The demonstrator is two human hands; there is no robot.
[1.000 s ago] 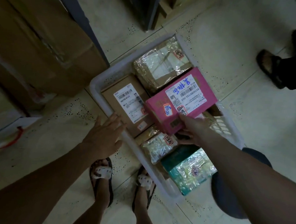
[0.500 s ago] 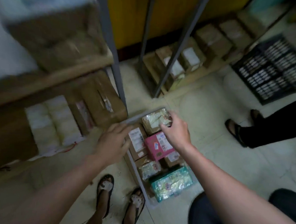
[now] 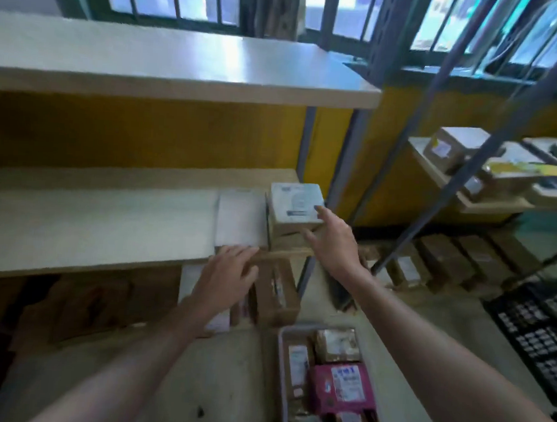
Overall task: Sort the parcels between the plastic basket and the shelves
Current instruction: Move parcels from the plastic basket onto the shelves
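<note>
1. Your right hand [image 3: 333,242] has its fingers spread, the tips touching the white-topped parcel [image 3: 295,200] at the right end of the middle shelf [image 3: 92,230]; no grip shows.
2. Your left hand [image 3: 227,272] is open and empty at the shelf's front edge.
3. One flat white parcel [image 3: 241,218] lies beside it, so two are shelved there.
4. The plastic basket [image 3: 280,372] on the floor holds at least five parcels, the pink parcel [image 3: 342,391] among them; most sorting seems left.

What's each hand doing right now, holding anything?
Left hand: open, fingers spread, empty, at the shelf's front edge.
Right hand: open, empty, fingertips at the small white box on the shelf.
</note>
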